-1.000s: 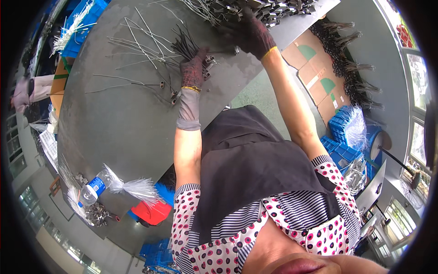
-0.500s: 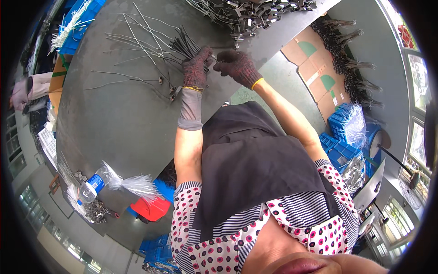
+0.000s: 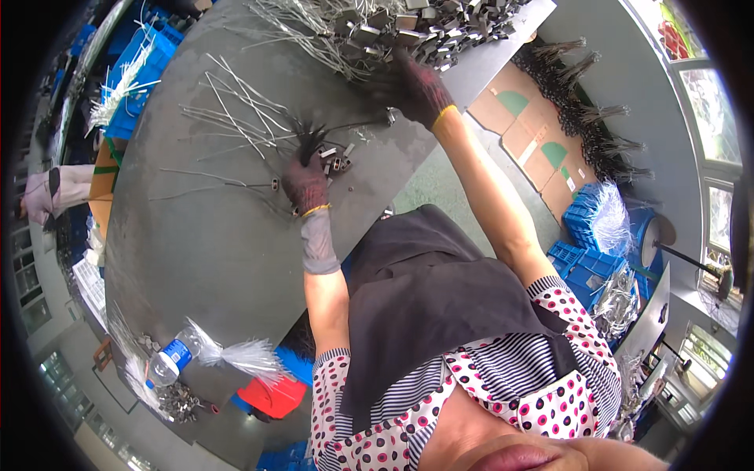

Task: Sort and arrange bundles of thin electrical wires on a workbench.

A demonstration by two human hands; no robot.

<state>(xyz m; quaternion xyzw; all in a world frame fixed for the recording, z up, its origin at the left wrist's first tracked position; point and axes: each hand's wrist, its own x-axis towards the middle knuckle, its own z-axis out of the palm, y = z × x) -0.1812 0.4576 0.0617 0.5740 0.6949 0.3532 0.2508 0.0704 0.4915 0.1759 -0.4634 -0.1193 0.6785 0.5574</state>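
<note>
My left hand [image 3: 305, 186], in a dark red-and-black glove, is closed round a bundle of black-sleeved wires [image 3: 309, 143] above the table. Silvery wire tails spread from the bundle to the far left, and small metal end pieces [image 3: 338, 162] show beside the glove. One dark wire reaches right from the bundle to a bright metal tip [image 3: 391, 117]. At the near edge of a large heap of wired metal parts [image 3: 428, 31] is my right hand [image 3: 424, 93], also gloved. Its fingers are smeared by motion, so what they hold is unclear.
A grey table [image 3: 196, 267] carries a clear bottle [image 3: 169, 363] and a bundle of white strands [image 3: 250, 359] at the near left. A red container [image 3: 273, 396] sits beyond its near edge. Flattened cardboard [image 3: 534, 153] with wire bundles and blue crates [image 3: 581, 271] are to the right.
My hands have moved apart. The left has come down and left with the wire bundle; the right has gone up to the heap. The view has shifted, showing more of the heap.
</note>
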